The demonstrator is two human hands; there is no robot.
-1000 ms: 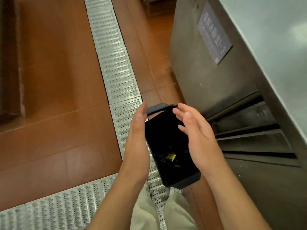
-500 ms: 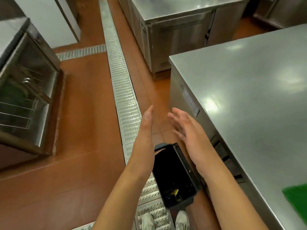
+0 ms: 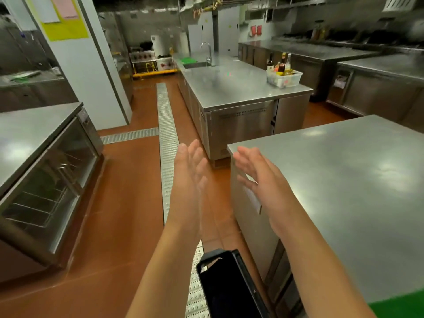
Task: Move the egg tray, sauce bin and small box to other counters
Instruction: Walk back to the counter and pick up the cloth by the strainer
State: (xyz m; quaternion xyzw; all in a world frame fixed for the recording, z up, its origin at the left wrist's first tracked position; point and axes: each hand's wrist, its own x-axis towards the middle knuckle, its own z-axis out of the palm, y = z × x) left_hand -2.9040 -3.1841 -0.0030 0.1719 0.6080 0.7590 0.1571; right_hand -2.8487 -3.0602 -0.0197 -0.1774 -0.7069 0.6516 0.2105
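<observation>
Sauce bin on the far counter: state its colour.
Clear, whitish plastic sauce bin, holding bottles; only the head view shows it.

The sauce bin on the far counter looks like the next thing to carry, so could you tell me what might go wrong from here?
The sauce bin sits at the counter's corner and holds tall bottles; lifted unevenly, they might tip. The black bin stands on the floor right at the person's feet, a likely trip hazard. Both the left hand and right hand are empty.
</observation>
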